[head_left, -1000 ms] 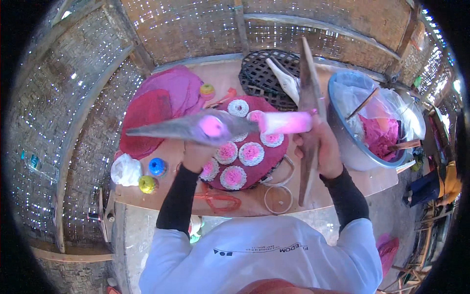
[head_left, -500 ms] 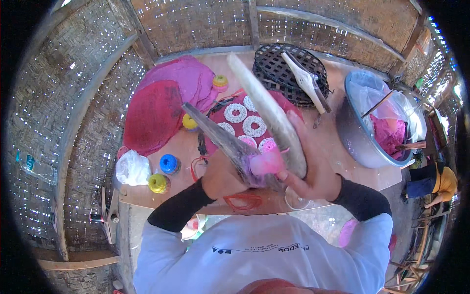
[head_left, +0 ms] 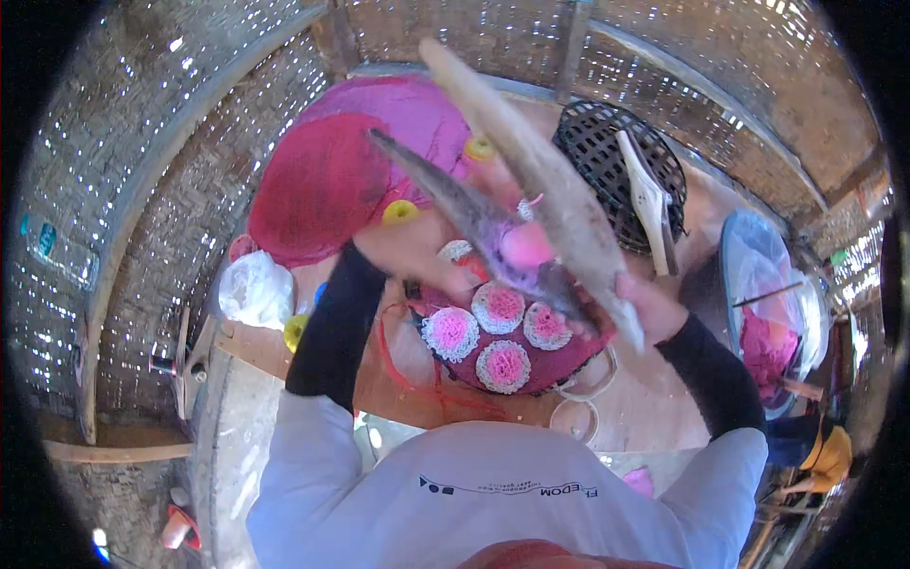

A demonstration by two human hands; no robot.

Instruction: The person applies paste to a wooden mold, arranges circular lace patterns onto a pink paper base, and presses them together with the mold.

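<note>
My right hand (head_left: 654, 308) grips a long two-armed wooden hand press (head_left: 545, 175) near its lower end. Its pale arm and darker arm spread apart toward the far side, and a pink lump (head_left: 526, 245) shows between them. Below the press lies a maroon cloth-covered round mat (head_left: 569, 365), carrying several white lacy rings with pink centres (head_left: 502, 368). My left hand (head_left: 417, 251) is open at the mat's left edge, fingers stretched toward the rings; whether they touch is unclear. The press and hand hide the mat's far part.
Maroon and pink cloths (head_left: 322, 180) lie far left. Nearby are yellow twine rolls (head_left: 400, 211) and a white plastic bag (head_left: 256, 289). A black woven basket (head_left: 607, 161) holds another wooden press (head_left: 649, 204). A basin (head_left: 732, 275) of pink stuff stands right; a person (head_left: 823, 446) is beyond.
My left hand has let go of the press and moved left to the mat's edge. The pink-centred rings now show nearer me. The whole view has shifted.
</note>
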